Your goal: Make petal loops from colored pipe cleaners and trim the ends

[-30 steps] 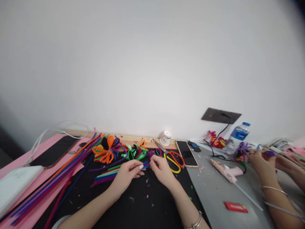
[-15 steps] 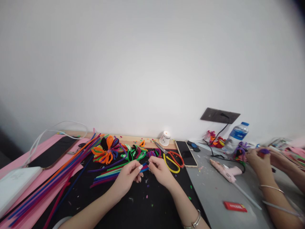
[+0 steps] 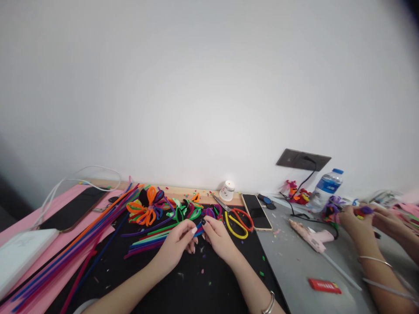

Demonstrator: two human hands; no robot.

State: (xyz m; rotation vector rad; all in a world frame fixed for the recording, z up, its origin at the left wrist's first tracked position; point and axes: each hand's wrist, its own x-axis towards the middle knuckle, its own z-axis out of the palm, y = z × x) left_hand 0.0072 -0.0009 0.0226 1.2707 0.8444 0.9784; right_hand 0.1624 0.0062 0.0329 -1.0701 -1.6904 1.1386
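Observation:
Both my hands meet over a black mat (image 3: 170,283). My left hand (image 3: 178,242) is closed, its fingers pinching a blue pipe cleaner (image 3: 198,230). My right hand (image 3: 218,237) is closed on the same blue piece from the other side, fingertips touching the left hand's. A small bundle of green, blue and purple pipe cleaners (image 3: 147,243) lies just left of my left hand. Behind my hands sit folded flower shapes, an orange and purple one (image 3: 147,207) and a green one (image 3: 183,210).
Long pipe cleaners (image 3: 75,244) fan across the pink sheet at left beside a dark phone (image 3: 73,209). Scissors (image 3: 237,220), a phone (image 3: 257,211), a small white cup (image 3: 227,190), a pink glue gun (image 3: 310,237), a water bottle (image 3: 322,187) and another person's hands (image 3: 356,222) are at right.
My two hands have drawn closer together and a little nearer to me, still pinching the blue piece. The other person's hands at right shifted slightly.

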